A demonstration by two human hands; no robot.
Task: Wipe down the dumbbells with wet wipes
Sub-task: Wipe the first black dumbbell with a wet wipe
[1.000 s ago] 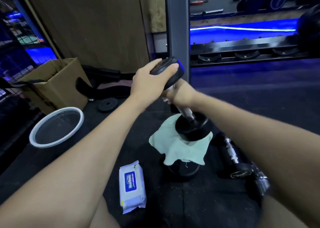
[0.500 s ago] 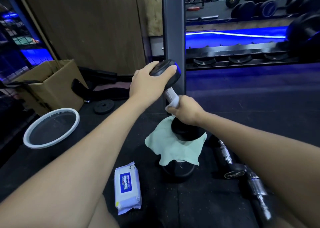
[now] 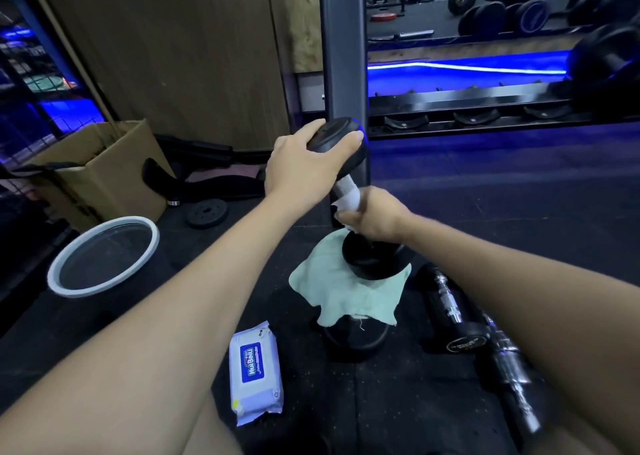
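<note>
1. Black round-headed dumbbell with a knurled silver steel handle (image 3: 341,184): stood on end, tilted slightly, lower head resting on a pale green cloth (image 3: 349,292) draped over a black weight (image 3: 356,337) on the dark rubber floor (image 3: 415,402), near its middle.
2. Left hand (image 3: 304,170): fingers curled over the top head, gripping it.
3. Right hand (image 3: 374,217): fingers clenched round the lower handle, pressing a white wet wipe (image 3: 348,203) against the steel.
4. Upper handle bare, knurling visible; heads matte black, top one catching blue light.
5. White and blue wet wipe pack (image 3: 256,371): flat on the floor, toward its near edge.
6. White-rimmed round basin (image 3: 104,257): toward the left edge, beside a brown cardboard box (image 3: 100,174).
7. Chrome-handled dumbbells (image 3: 485,343): lying right of the cloth.
</note>
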